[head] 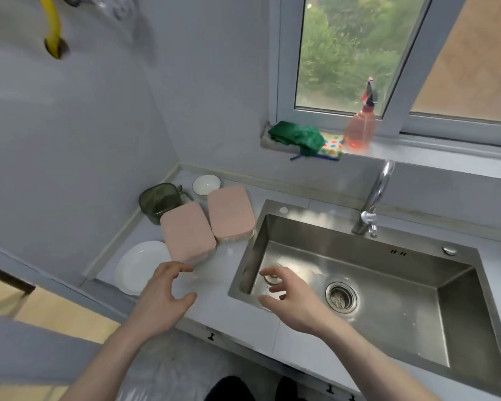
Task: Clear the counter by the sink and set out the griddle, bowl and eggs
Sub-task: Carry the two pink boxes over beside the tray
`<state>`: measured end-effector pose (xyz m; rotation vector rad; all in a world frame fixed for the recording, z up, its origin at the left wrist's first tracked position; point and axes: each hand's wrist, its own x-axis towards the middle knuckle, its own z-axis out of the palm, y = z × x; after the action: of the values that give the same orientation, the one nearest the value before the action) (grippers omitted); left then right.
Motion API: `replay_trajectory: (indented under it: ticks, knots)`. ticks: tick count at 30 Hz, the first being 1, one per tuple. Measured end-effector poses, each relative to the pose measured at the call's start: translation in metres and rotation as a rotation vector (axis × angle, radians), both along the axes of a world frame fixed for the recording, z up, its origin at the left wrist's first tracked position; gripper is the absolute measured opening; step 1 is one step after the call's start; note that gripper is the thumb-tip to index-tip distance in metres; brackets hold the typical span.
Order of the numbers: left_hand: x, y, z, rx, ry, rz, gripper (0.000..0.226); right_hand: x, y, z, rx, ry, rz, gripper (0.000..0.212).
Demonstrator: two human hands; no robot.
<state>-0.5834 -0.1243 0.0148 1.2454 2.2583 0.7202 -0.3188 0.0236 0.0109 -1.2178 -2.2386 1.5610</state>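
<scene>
Head view: both pink boxes (188, 233) lie lengthwise toward the wall; left hand (164, 296) and right hand (291, 299) grip spread, empty.

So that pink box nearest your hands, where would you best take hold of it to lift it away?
Probably by its two long sides, coming down from above with the left hand, which hovers just in front of it. The nearer pink box lies flat on the counter with a broad smooth lid and no handle showing, so the top gives no hold. The second pink box sits close on its right, leaving little room.
</scene>
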Motion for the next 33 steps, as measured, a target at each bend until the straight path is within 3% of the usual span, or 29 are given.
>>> replay_trajectory:
  ticks: [6, 10, 17, 20, 23, 27, 33]
  knots:
    - [-0.047, 0.032, -0.011, -0.061, -0.013, 0.047, 0.048, -0.039, 0.035, -0.004, -0.072, -0.048, -0.046, 0.042]
    - [-0.097, 0.069, -0.026, -0.164, 0.005, 0.059, 0.049, -0.071, 0.059, -0.013, -0.117, -0.084, -0.117, 0.048]
    - [-0.188, 0.133, -0.070, -0.320, -0.145, 0.117, 0.078, -0.146, 0.085, -0.048, -0.193, -0.153, -0.319, 0.071]
    - [-0.209, 0.150, -0.090, -0.367, -0.213, 0.200, 0.093, -0.172, 0.093, -0.067, -0.281, -0.082, -0.447, 0.082]
    - [-0.225, 0.161, -0.102, -0.430, -0.221, 0.229, 0.105, -0.196, 0.091, -0.072, -0.384, -0.069, -0.572, 0.070]
    - [-0.240, 0.167, -0.112, -0.476, -0.194, 0.200, 0.086, -0.215, 0.086, -0.076, -0.480, -0.080, -0.633, 0.060]
    - [-0.250, 0.157, -0.121, -0.512, -0.446, 0.220, 0.037, -0.235, 0.074, -0.086, -0.563, -0.155, -0.516, 0.043]
